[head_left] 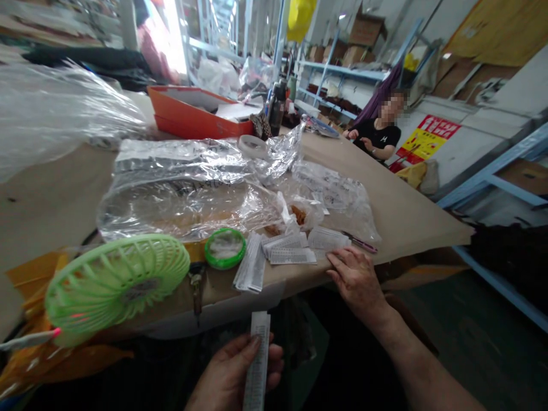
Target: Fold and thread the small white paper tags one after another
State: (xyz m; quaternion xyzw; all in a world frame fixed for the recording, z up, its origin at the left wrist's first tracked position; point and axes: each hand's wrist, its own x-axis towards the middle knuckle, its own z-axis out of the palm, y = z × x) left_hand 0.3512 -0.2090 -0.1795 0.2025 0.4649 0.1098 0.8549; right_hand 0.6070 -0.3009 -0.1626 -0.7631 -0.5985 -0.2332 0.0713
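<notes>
In my left hand (pixel 240 365) is a narrow white stack of printed labels (pixel 258 359), pinched under the thumb below the table's front edge. My right hand (pixel 357 279) lies at that edge, fingers stretched out, its fingertips at the end of a fanned pile of printed labels (pixel 327 238). Beside that pile are more white labels (pixel 293 255), and further left a thicker bundle of labels (pixel 251 265). A dark pen-like tool with a pink part (pixel 362 242) lies just beyond my right hand. Close to the bundle sits a green round dish (pixel 225 249) with pale contents.
A green fan (pixel 120 285) stands at the left front. Clear plastic bags (pixel 192 194) and a tape roll (pixel 253 146) cover the middle of the table (pixel 415 211). Behind them is an orange box (pixel 188 114). Another person (pixel 379 134) is at the far right.
</notes>
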